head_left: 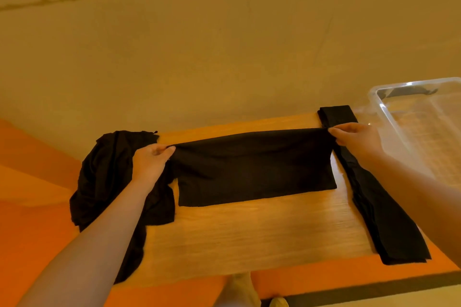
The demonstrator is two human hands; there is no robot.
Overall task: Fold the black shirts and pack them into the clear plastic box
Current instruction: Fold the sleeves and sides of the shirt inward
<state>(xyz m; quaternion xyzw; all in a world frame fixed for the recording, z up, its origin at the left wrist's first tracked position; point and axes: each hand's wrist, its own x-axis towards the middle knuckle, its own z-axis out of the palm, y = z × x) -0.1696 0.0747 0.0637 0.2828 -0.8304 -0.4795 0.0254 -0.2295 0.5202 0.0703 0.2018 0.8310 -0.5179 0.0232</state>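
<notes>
I have the shirt [252, 169] stretched across the middle of the bench [249, 232]. Left hand [149, 161] pinches its far-left corner, fingers closed on the cloth. Right hand [356, 141] pinches the far-right corner the same way. The far edge is lifted and taut between the two grips; the near edge lies flat on the wood. My judgement: holding both corners level keeps the edge straight, so the next fold should land square.

Count of black cloth:
- one shirt in hand, centre.
- one crumpled pile [104, 182] at the left end, draped over the bench edge, just beside my left hand. I cannot tell how many shirts it holds.
- one folded stack [374, 194], long and narrow, along the right side. It looks like several layers, number unclear.

One box [409, 117], clear plastic, sits at the right, just beyond the stack. It appears empty apart from a dark shape showing at its far end, which I cannot identify. Nothing looks packed yet; folded items seem parked beside the box for a short transfer.
</notes>
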